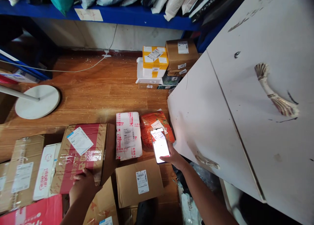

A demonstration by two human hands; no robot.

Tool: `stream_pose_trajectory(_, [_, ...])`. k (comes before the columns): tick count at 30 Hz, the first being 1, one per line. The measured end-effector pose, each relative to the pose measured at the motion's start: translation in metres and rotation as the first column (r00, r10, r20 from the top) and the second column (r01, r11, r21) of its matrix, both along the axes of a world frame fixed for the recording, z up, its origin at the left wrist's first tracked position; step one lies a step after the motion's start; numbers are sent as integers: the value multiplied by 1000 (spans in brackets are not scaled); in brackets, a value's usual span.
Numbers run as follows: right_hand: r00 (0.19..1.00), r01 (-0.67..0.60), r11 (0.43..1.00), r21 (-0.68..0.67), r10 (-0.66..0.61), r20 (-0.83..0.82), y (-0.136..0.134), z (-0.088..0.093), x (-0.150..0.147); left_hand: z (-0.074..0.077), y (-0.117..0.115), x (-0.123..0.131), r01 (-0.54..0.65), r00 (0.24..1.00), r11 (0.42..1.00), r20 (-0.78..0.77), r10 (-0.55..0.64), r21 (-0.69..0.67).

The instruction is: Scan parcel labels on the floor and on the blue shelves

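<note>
In my right hand [173,157] is a smartphone [160,148] with a bright screen, its thumb on the lower part of the glass. The phone's top end overlaps an orange plastic-wrapped parcel [149,123] that bears a white label. My left hand [84,185] is at the near edge of a red and brown carton [79,162], fingers bent over its top face; what lies under the fingers is hidden. Between the hands lie a white parcel with pink printing [129,136] and a plain brown box [127,185] with a label.
A white cabinet [196,120] with rope handles stands at the right. Stacked boxes [181,56] sit by its far end. A blue shelf [127,17] carries bagged parcels. At left are a round white stand base [38,102] and several more cartons [26,159]. A cable [80,70] crosses the floor.
</note>
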State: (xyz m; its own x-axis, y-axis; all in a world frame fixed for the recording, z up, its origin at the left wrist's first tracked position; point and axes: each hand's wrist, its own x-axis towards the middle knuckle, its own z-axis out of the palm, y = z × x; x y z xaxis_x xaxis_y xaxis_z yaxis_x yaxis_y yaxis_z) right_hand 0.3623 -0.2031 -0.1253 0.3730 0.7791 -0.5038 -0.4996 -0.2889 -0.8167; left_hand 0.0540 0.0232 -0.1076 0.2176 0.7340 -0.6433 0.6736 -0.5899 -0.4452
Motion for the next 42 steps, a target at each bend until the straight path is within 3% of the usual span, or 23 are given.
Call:
stream_pose_trajectory(7, [1000, 19, 1000, -12, -19, -19, -2, 0, -1, -6, 3, -7, -4, 1000, 1000, 11, 4, -22])
stream_pose_trajectory(16, [1000, 23, 1000, -6, -23, -8, 1, 2, -1, 22, -3, 19, -13, 998, 999, -54, 11, -40])
stream_pose_trajectory(26, [1000, 26, 1000, 10, -26, -7, 5, 3, -1, 1, 3, -4, 27, 999, 999, 35, -26, -27])
stream_pose_trajectory(42, [996, 50, 998, -25, -52, -66, 10, 5, 0, 2, 3, -3, 1, 1000, 999, 7, -1, -45])
